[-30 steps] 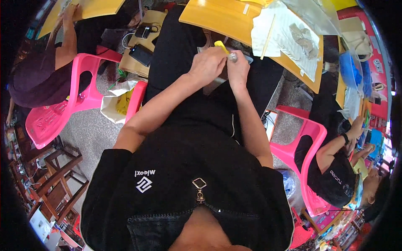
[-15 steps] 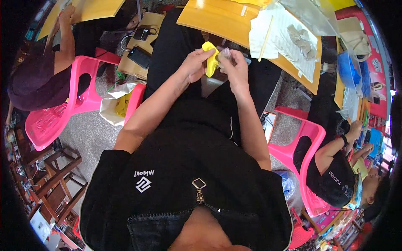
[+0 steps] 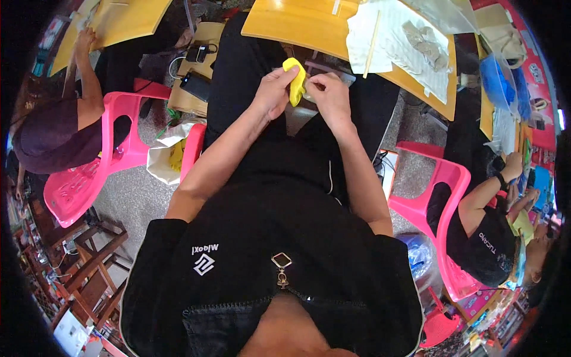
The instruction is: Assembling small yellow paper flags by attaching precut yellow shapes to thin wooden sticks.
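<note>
Over my lap, my left hand (image 3: 275,92) is closed round the lower side of a bright yellow, long, soft-looking piece (image 3: 295,83), its thumb pressed on the front. The piece stands up between my two hands, and its exact kind is unclear. Close against its right side, my right hand (image 3: 332,100) has thumb and fingertips pinched together. Something small and pale shows at those fingertips, too small to name.
A yellow-brown table (image 3: 297,24) lies ahead, bearing a white cloth (image 3: 372,41), a thin stick and a crumpled grey-brown cloth (image 3: 425,44). Pink chairs (image 3: 125,134) with seated people flank me on both sides. A black phone-like device (image 3: 195,86) lies on a cardboard box at left.
The crumpled, translucent bit in my right hand has mostly gone from sight, and its fingers are now in a tighter pinch. My left hand still holds the yellow piece, slightly further left.
</note>
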